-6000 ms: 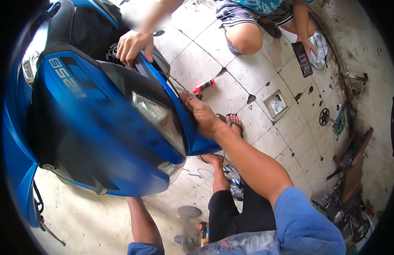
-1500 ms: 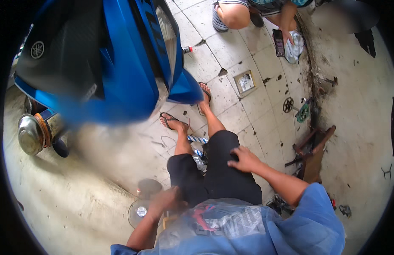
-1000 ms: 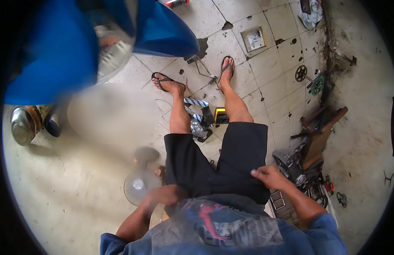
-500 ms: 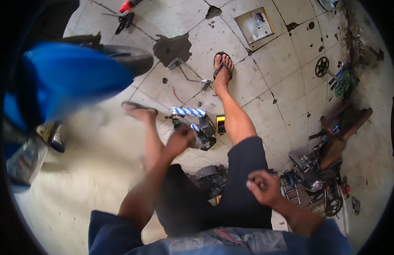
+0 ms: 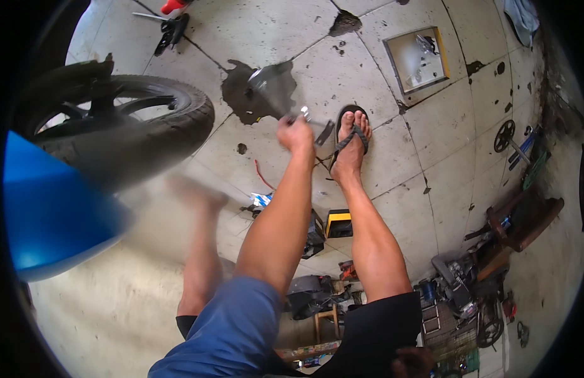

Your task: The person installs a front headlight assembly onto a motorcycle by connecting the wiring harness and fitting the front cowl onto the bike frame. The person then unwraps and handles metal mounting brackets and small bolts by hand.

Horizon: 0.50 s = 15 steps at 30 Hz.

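My left hand [image 5: 296, 135] is stretched far down toward the floor, its fingers closed on a bent metal bracket. The bracket's silver end [image 5: 259, 77] is smeared by motion over a dark floor patch, and a black end piece [image 5: 325, 133] shows just right of the hand, close to my sandalled right foot [image 5: 350, 143]. At the lower edge, my right hand [image 5: 412, 362] is dark and partly cut off beside my black shorts; its fingers are unclear.
A motorcycle wheel [image 5: 172, 120] and blue bodywork [image 5: 59, 208] fill the left. A square tray [image 5: 424, 72] holding small parts lies far right. A yellow-and-black box [image 5: 339, 224] sits between my legs. Several greasy parts [image 5: 456, 283] are heaped at right.
My left hand has reached forward from near my knees and taken hold of the bracket, which has shifted off its spot. My right hand has dropped to the lower edge. The view has shifted.
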Available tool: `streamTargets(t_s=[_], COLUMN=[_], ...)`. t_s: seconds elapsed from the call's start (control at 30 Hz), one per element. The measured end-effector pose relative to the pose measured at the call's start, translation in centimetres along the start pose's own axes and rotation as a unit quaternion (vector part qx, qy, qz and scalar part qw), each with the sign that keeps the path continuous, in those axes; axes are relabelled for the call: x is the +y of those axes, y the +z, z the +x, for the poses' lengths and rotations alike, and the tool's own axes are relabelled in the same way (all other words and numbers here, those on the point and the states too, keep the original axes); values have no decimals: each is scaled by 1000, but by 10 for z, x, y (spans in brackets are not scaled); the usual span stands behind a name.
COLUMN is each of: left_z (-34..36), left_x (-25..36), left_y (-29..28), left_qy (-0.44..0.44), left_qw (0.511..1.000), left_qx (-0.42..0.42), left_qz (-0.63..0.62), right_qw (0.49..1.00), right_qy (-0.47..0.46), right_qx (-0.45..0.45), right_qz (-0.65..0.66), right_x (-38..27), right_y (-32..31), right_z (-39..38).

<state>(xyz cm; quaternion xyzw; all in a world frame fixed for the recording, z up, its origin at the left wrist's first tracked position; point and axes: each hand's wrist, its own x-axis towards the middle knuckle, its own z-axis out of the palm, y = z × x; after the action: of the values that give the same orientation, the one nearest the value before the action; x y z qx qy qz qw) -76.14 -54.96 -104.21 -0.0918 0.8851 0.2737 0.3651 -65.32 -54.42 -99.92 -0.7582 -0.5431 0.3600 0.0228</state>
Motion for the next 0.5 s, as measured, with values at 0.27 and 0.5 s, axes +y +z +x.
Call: streamTargets(t_s=[0.27, 0.5], left_z=[-50, -19], left_x=[143, 103], left_y=[53, -75], left_qy=[200, 241], left_qw=[955, 874], left_qx=[-216, -417], left_qz=[40, 67], right_qw=[944, 972], right_qy=[-38, -193], right_qx=[40, 55], right_qz=[325, -122], right_x=[9, -31], right_y=[14, -12], right_z=[-12, -42])
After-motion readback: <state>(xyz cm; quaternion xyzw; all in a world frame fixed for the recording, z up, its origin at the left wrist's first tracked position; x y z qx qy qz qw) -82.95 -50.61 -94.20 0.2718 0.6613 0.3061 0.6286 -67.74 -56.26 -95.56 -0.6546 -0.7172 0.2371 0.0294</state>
